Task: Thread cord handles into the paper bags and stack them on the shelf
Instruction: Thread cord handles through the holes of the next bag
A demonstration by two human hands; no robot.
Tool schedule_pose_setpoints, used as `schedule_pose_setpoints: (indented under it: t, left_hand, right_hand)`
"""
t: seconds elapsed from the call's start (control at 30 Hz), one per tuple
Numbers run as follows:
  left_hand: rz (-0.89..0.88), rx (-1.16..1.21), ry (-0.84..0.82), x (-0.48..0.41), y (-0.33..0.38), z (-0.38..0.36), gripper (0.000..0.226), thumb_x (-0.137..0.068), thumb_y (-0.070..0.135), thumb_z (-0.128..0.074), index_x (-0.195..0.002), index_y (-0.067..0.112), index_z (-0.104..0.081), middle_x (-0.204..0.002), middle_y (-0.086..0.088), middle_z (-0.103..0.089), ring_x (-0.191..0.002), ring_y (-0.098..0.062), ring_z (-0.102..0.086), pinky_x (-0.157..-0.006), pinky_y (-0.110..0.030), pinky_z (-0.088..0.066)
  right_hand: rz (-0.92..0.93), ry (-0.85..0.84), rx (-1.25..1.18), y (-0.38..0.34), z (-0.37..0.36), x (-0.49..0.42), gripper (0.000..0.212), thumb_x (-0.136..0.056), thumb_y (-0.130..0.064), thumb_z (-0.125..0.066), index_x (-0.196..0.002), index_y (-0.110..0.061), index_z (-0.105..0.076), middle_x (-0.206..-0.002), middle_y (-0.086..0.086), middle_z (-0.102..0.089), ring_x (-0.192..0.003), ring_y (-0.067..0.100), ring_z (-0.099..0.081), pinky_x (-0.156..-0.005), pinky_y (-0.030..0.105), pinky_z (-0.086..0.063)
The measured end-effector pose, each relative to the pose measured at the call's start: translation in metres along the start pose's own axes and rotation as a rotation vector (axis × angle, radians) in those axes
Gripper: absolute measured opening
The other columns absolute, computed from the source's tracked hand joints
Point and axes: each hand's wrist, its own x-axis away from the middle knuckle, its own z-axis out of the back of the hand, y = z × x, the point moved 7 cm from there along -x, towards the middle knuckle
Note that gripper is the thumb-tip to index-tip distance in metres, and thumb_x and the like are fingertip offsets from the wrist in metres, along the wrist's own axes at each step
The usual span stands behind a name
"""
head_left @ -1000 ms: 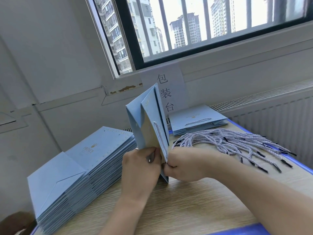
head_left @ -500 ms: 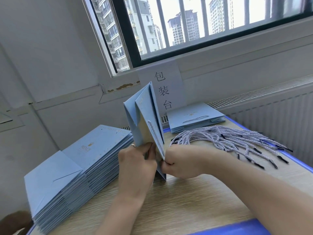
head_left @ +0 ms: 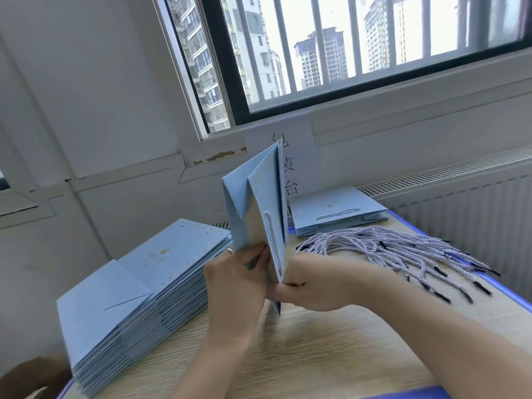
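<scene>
Both hands grasp one light blue paper bag at its lower end, above the wooden table. The left hand has its fingers curled and pinches the bag from the left side, and the right hand pinches the near edge from the right side, with the thumb under it. This bag stands almost upright, half folded, with its pointed end up in front of a white paper sign on the wall. One twisted cord handle lies along its right face. Whether the fingers also hold a cord end, I cannot tell. On the left of the hands lies a high stack of flat bags of the same blue. On the right, near the table edge, lies a bundle of loose cords with dark tips. Behind it, close to the wall, a few finished bags lie flat, and the top one shows its handle.
</scene>
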Motion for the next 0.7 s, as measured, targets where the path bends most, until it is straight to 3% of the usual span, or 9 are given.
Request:
schedule_pose_setpoints:
  t: [0.13,0.2,0.27,0.33,0.4,0.47,0.53,0.6,0.7]
  left_hand:
    - [-0.176,-0.051,0.057,-0.025,0.028,0.03,0.04,-0.069,0.011,-0.058,-0.051,0.026,-0.025,-0.048,0.006,-0.017,-0.048,-0.013,-0.012,-0.044,-0.014,-0.015]
    - [-0.278,-0.149,-0.043,-0.042,0.041,0.042,0.03,-0.079,0.015,-0.056,-0.053,0.014,-0.041,-0.048,0.003,-0.031,-0.042,-0.016,-0.027,-0.044,-0.017,-0.02]
    - [-0.436,-0.329,-0.17,-0.054,0.06,0.051,0.012,-0.074,0.008,-0.071,-0.072,0.018,-0.065,-0.065,0.002,-0.065,-0.051,-0.021,-0.057,-0.046,-0.022,-0.044]
    - [-0.618,-0.473,-0.218,-0.062,0.083,0.058,0.04,-0.055,-0.009,-0.078,-0.086,0.017,-0.077,-0.092,-0.003,-0.076,-0.064,-0.028,-0.067,-0.05,-0.035,-0.056]
    - [-0.844,-0.537,-0.243,-0.063,0.108,0.063,0.031,-0.05,-0.013,-0.07,-0.072,0.008,-0.076,-0.092,-0.006,-0.076,-0.062,-0.029,-0.065,-0.052,-0.037,-0.055]
    - [-1.019,-0.627,-0.284,-0.058,0.122,0.063,0.021,-0.051,-0.008,-0.069,-0.054,0.013,-0.068,-0.084,-0.005,-0.075,-0.057,-0.026,-0.06,-0.052,-0.03,-0.05]
    - [-1.132,-0.743,-0.319,-0.054,0.126,0.061,0.03,-0.055,-0.007,-0.068,-0.048,0.019,-0.055,-0.078,-0.002,-0.073,-0.054,-0.023,-0.054,-0.052,-0.028,-0.041]
    - [-1.18,-0.853,-0.359,-0.053,0.125,0.056,0.032,-0.063,-0.008,-0.053,-0.051,0.022,-0.051,-0.075,-0.001,-0.07,-0.055,-0.021,-0.05,-0.053,-0.028,-0.037]
    - [-1.163,-0.828,-0.357,-0.059,0.125,0.056,0.04,-0.075,-0.01,-0.02,-0.048,0.013,-0.038,-0.076,-0.007,-0.07,-0.058,-0.024,-0.053,-0.053,-0.029,-0.041]
  right_hand:
    - [-0.008,0.112,-0.174,0.006,0.035,0.026,0.067,-0.089,-0.065,-0.053,-0.054,-0.011,-0.032,-0.055,0.005,-0.026,-0.051,0.02,-0.024,-0.047,0.029,-0.02]
    - [0.018,0.187,-0.31,0.003,0.058,0.06,0.069,-0.085,-0.072,-0.053,-0.052,-0.016,-0.029,-0.049,-0.002,-0.025,-0.047,0.019,-0.022,-0.045,0.027,-0.019]
    - [0.204,0.274,-0.377,-0.018,0.083,0.104,0.068,-0.089,-0.07,-0.051,-0.053,-0.018,-0.027,-0.05,-0.007,-0.02,-0.045,0.017,-0.019,-0.045,0.025,-0.016]
    - [0.345,0.499,-0.337,-0.044,0.114,0.15,0.064,-0.094,-0.066,-0.048,-0.054,-0.019,-0.032,-0.051,-0.007,-0.02,-0.041,0.016,-0.022,-0.044,0.025,-0.016]
    - [0.292,0.761,-0.186,-0.062,0.14,0.181,0.062,-0.09,-0.074,-0.044,-0.057,-0.022,-0.042,-0.048,-0.004,-0.027,-0.039,0.015,-0.03,-0.045,0.031,-0.024]
    - [0.175,0.906,-0.062,-0.072,0.154,0.182,0.052,-0.083,-0.079,-0.048,-0.066,-0.029,-0.05,-0.05,-0.006,-0.042,-0.044,0.011,-0.042,-0.055,0.023,-0.032]
    - [0.052,0.863,0.142,-0.078,0.147,0.152,0.046,-0.077,-0.082,-0.043,-0.084,-0.037,-0.046,-0.061,-0.014,-0.053,-0.055,0.004,-0.051,-0.057,0.021,-0.038]
    - [-0.031,0.689,0.272,-0.071,0.121,0.108,0.049,-0.077,-0.085,-0.032,-0.101,-0.042,-0.034,-0.064,-0.013,-0.054,-0.059,0.004,-0.051,-0.056,0.023,-0.035]
    - [-0.081,0.617,0.148,-0.047,0.085,0.064,0.041,-0.093,-0.058,-0.039,-0.124,-0.032,-0.034,-0.069,-0.007,-0.058,-0.065,0.02,-0.054,-0.053,0.034,-0.035]
